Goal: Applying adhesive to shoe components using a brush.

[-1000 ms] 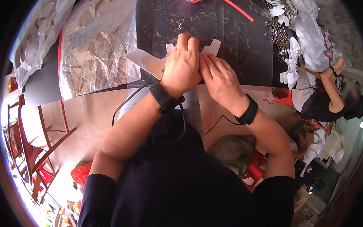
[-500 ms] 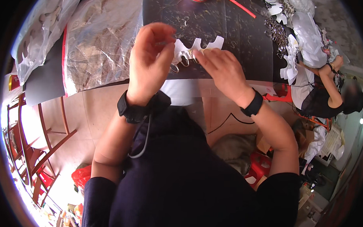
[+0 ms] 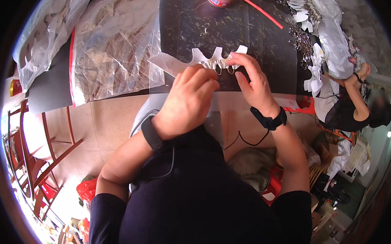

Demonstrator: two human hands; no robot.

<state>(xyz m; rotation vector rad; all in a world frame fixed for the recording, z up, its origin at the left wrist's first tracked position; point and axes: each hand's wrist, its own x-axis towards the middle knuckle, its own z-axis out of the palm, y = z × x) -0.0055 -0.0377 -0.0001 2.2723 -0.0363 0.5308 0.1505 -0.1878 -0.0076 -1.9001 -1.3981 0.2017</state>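
Observation:
A white card strip (image 3: 200, 57) with a notched, scalloped upper edge and a pointed left end lies on the dark tabletop before me. Several metal loops (image 3: 219, 70) hang along its lower edge, with a pale band or cord above them. My left hand (image 3: 188, 102) is closed, its fingers curled at the strip's lower edge; what they hold is hidden. At the strip's right end, my right hand (image 3: 258, 87) rests its forefinger on the card, while the thumb stands apart below, near the loops.
A clear plastic bag (image 3: 116, 46) covers the table's left part. A red tin (image 3: 220, 0) and a red stick (image 3: 261, 12) lie at the back. Piled metal clasps (image 3: 301, 39), white cards (image 3: 316, 68) and plastic bags (image 3: 332, 36) fill the right side; another person (image 3: 351, 106) sits there.
My left hand has come down from above the strip to its lower edge, uncovering the pointed left end. My right hand has shifted right, and its thumb and forefinger now stand apart.

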